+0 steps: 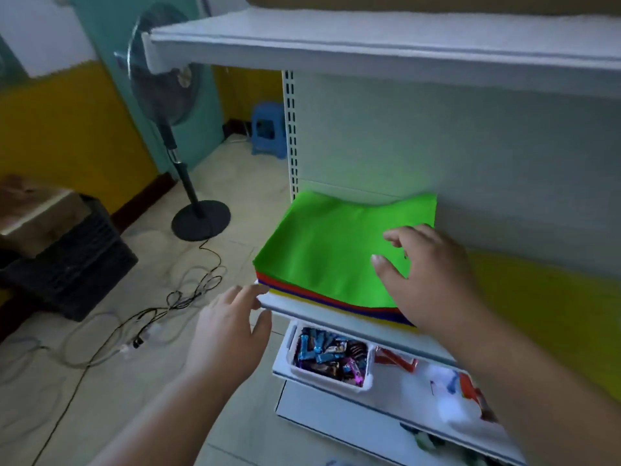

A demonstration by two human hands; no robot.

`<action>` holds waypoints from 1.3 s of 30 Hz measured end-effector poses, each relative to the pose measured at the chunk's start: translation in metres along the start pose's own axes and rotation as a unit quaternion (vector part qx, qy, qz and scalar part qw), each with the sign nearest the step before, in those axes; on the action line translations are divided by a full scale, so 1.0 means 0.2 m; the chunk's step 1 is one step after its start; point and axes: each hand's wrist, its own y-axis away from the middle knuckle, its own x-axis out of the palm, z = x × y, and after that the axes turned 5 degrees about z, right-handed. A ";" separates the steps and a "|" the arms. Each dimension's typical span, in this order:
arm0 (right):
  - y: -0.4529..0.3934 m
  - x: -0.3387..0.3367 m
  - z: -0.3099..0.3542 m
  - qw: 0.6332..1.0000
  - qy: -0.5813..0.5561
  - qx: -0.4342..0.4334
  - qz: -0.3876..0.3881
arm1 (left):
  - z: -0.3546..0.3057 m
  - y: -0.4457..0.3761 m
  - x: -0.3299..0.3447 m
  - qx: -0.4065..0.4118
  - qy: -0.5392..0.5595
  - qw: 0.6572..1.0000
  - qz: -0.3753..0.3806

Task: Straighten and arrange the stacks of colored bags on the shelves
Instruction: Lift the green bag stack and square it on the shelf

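The step in hand looks like squaring up one stack of colored bags [322, 264] on the middle shelf [279, 306] of a white rack. The stack lies at the shelf's left end, a green bag [336, 243] on top with red, blue and yellow edges showing beneath along the front. Its near corner reaches the shelf lip, and the lower layers stick out a little past the green one.

The right hand [433, 280] rests on the stack toward 3 o'clock, fingers spread and lightly bent, its grip open and holding nothing. The left hand [228, 334] is at 7 o'clock of the stack, fingers straight, tips touching or just beside the shelf's front corner; its grip too is open and empty.

The next move probably calls for the right hand to pin the pile while the left pushes the stray edges flush toward 12 o'clock.

A second, yellow pile [537, 297] lies at 3 o'clock on the same shelf, partly hidden by the right forearm. Below, at 6 o'clock, a white tray of wrapped sweets [331, 358] juts forward under the left hand. A standing fan [164, 105] and loose cables [151, 314] are on the floor at 9 o'clock, well apart.
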 end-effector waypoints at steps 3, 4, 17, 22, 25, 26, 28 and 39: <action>0.00 0.03 0.01 0.994 0.057 0.089 -0.008 | 0.10 -0.17 -0.02 0.039 0.011 0.999 0.033; 0.01 0.05 0.01 0.989 0.083 0.123 -0.009 | 0.13 -0.22 -0.02 0.055 0.012 0.997 0.044; 0.23 0.34 0.16 0.929 0.232 0.275 0.092 | 0.33 -0.57 -0.05 0.187 -0.036 0.973 0.131; 0.34 0.43 0.24 0.918 0.297 0.244 0.097 | 0.40 -0.59 -0.12 0.166 0.016 0.985 0.050; 0.41 0.47 0.28 0.922 0.287 0.240 0.099 | 0.41 -0.62 -0.15 0.121 0.014 0.990 0.070; 0.42 0.48 0.28 0.924 0.279 0.245 0.093 | 0.40 -0.64 -0.15 0.117 0.013 0.990 0.080; 0.41 0.47 0.30 0.931 0.246 0.261 0.065 | 0.39 -0.68 -0.15 0.114 0.024 0.989 0.095; 0.34 0.50 0.37 0.949 0.142 0.279 -0.022 | 0.43 -0.70 -0.19 0.098 0.035 0.989 0.101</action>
